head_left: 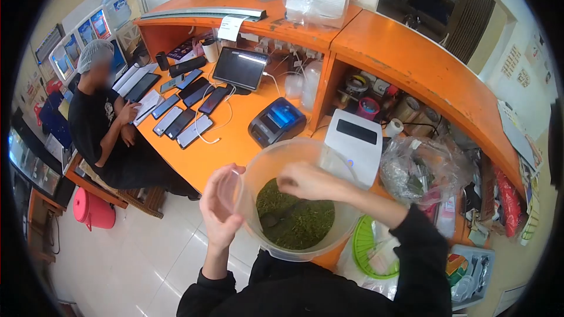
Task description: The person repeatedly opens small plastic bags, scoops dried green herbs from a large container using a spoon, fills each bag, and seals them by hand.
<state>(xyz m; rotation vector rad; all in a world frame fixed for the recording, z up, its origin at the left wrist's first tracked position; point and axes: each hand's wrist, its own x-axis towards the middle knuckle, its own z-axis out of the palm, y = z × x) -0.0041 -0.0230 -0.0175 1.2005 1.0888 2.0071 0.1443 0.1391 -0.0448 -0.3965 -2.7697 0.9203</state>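
Left hand (218, 208) has fingers clamped around a small clear plastic cup (228, 191), held at the left rim of a translucent tub (348, 214). Right hand (308, 182) is inside the tub mouth, over chopped green leaves (305, 223); fingers curled, can't tell if they pinch anything. Dark scoop (271, 219) lies on the leaves. Tub sits at the near edge of the orange table (204, 167), in front of a dark receipt printer (276, 123).
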